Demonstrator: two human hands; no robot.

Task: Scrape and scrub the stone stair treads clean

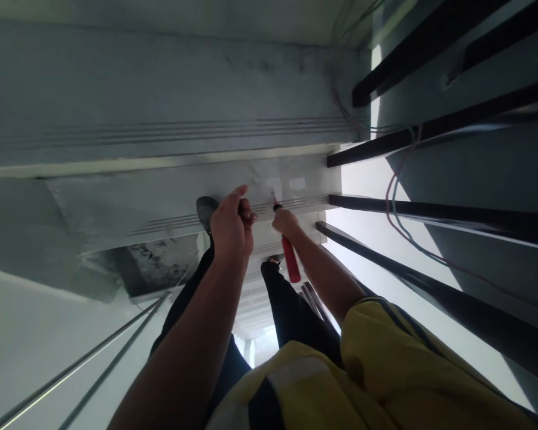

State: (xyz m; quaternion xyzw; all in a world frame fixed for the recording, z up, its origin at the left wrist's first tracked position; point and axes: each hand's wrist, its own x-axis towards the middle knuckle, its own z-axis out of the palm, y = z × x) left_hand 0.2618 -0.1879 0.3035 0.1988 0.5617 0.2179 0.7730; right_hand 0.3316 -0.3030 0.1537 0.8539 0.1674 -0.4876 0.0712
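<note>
I look down a staircase over my own legs in dark trousers. My left hand (231, 224) is loosely curled with the thumb out, held just above a grey stair step (138, 209) with grooved lines near its edge; I see nothing in it. My right hand (285, 222) grips a red-handled tool (290, 260), its dark tip touching the grooved strip of the step near a pale patch (287, 185). My dark shoe (205, 209) rests on the same step, left of the left hand.
Black railing bars (430, 209) run along the right side, with loose red and blue wires (399, 209) hanging over them. A grey wall and further steps (161, 89) lie ahead. A thin metal rail (94, 358) crosses lower left. A yellow sleeve (407, 364) fills the bottom right.
</note>
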